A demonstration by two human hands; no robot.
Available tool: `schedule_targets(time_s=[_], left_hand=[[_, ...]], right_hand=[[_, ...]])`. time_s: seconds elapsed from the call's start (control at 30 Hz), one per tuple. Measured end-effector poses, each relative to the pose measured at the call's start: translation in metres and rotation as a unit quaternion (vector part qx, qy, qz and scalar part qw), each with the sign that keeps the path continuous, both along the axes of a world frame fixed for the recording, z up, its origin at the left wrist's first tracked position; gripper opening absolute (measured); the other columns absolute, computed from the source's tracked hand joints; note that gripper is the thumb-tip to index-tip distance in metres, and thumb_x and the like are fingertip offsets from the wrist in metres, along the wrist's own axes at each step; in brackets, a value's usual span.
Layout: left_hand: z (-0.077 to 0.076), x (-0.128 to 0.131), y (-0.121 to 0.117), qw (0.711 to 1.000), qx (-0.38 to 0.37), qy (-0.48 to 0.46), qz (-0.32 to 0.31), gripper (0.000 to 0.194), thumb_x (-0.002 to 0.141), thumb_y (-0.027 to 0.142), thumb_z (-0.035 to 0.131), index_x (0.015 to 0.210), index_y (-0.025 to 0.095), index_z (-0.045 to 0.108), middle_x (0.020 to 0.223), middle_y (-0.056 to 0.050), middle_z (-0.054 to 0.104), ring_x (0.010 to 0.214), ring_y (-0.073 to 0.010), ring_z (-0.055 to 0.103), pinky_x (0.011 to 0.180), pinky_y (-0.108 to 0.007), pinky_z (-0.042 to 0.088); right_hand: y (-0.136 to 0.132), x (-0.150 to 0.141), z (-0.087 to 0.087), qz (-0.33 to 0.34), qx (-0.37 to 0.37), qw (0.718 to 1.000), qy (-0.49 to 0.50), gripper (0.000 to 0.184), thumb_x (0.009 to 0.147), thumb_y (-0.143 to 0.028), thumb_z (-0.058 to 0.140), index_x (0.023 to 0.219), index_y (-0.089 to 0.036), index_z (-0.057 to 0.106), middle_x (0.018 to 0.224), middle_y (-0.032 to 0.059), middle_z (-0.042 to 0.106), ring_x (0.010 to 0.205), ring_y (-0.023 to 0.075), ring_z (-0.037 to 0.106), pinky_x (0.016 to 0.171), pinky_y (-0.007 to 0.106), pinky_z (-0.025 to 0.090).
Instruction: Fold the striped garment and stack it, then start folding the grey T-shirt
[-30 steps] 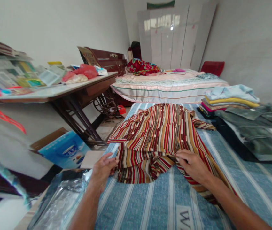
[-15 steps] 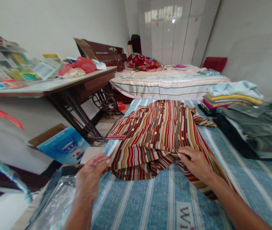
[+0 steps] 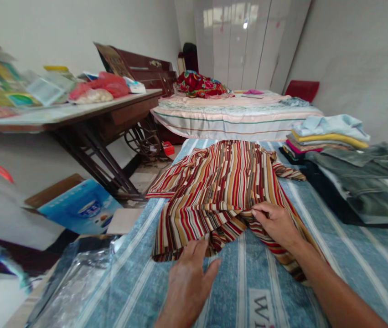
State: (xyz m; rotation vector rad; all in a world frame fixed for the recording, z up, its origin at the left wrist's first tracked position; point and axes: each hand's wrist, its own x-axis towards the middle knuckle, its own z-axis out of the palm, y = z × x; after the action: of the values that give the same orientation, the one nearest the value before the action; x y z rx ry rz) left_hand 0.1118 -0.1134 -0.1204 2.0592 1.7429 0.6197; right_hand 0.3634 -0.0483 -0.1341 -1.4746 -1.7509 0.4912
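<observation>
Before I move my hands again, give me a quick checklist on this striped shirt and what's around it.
1. Right hand grip on the striped shirt: ok, thumb and fingers pinch its lower part.
2. Left hand touching the shirt: cannot tell; it is open, fingertips over the near edge.
3. Lower part lying flat: not ok, it is bunched and folded near the right hand.
4. Left sleeve out to the side: ok, it extends beside the body.
5. Right sleeve free of the black garment: cannot tell, they are very close.
6. Clear plastic away from the shirt: ok, apart at the left.
</observation>
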Motion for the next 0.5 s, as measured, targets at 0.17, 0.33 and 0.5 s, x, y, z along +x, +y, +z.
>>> schedule_targets(time_s=[0.17, 0.33, 0.5], left_hand=[[0.001, 0.025, 0.02, 0.98, -0.008, 0.198, 0.013, 0.019, 0.082, 0.025, 0.052, 0.095, 0.015, 0.063, 0.095, -0.01, 0.06, 0.091, -0.0246, 0.06, 0.08, -0.037, 0.049], [0.008, 0.013, 0.018, 0.979, 0.112, 0.124, -0.12, 0.024, 0.085, 0.009, 0.039, 0.08, 0.016, 0.062, 0.096, -0.009, 0.062, 0.091, -0.0191, 0.058, 0.085, -0.034, 0.048], [0.018, -0.006, -0.002, 0.958, 0.102, 0.129, -0.234, 0.02, 0.082, 0.01, 0.043, 0.082, 0.019, 0.061, 0.088, -0.005, 0.065, 0.081, -0.0189, 0.06, 0.076, -0.033, 0.051]], right_hand=[[0.01, 0.002, 0.006, -0.017, -0.033, 0.999, 0.039, 0.025, 0.081, -0.037, 0.049, 0.074, -0.019, 0.066, 0.068, -0.0001, 0.063, 0.066, 0.0158, 0.058, 0.065, 0.027, 0.042], [0.014, 0.005, 0.004, -0.032, -0.041, 0.996, 0.066, 0.027, 0.08, -0.04, 0.05, 0.075, -0.019, 0.066, 0.065, -0.0009, 0.062, 0.061, 0.0153, 0.056, 0.06, 0.026, 0.041], [0.017, 0.006, -0.001, -0.04, -0.048, 0.995, 0.079, 0.028, 0.08, -0.04, 0.05, 0.074, -0.018, 0.066, 0.064, -0.0015, 0.062, 0.062, 0.0152, 0.057, 0.061, 0.025, 0.041]])
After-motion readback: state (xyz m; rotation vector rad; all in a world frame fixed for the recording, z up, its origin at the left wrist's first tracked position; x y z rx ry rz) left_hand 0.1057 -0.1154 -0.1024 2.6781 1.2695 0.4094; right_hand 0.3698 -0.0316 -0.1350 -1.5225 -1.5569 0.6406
